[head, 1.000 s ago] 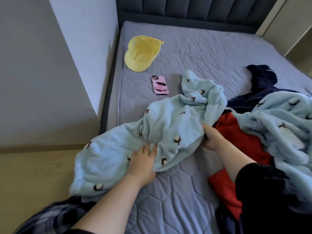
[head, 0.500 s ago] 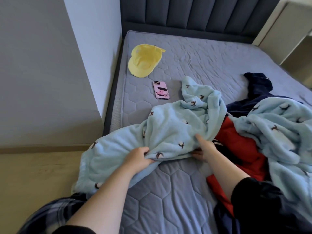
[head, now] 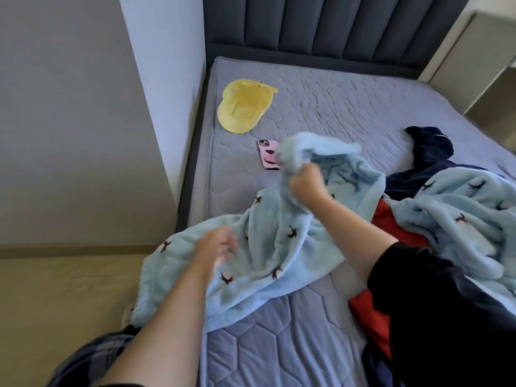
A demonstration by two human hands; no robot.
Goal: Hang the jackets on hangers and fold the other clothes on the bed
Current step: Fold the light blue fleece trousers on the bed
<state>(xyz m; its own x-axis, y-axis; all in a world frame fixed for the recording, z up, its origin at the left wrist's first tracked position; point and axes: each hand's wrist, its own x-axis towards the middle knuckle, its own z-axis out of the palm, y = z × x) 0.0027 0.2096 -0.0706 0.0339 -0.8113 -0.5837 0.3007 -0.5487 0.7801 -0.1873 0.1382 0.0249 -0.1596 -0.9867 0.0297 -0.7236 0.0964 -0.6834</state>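
A light blue fleece garment (head: 268, 247) with small dark motifs lies across the left front of the grey quilted mattress (head: 279, 344), its lower end hanging over the bed's left edge. My right hand (head: 305, 188) is fisted on the garment's upper edge and holds it lifted above the bed. My left hand (head: 216, 248) hovers over the lower part with blurred, spread fingers and grips nothing. To the right lie a second light blue fleece piece (head: 458, 216), a red garment (head: 391, 227) and a dark navy garment (head: 430, 152), piled together.
A yellow cap (head: 244, 106) and a pink phone (head: 268, 155) rest on the mattress near the left wall. The dark padded headboard (head: 321, 26) is at the back. A plaid cloth (head: 89, 358) shows at the bottom left, over wooden floor.
My right hand has come out from under the blue garment and lifted its upper edge up and back. My left hand has let go of the fabric and opened.
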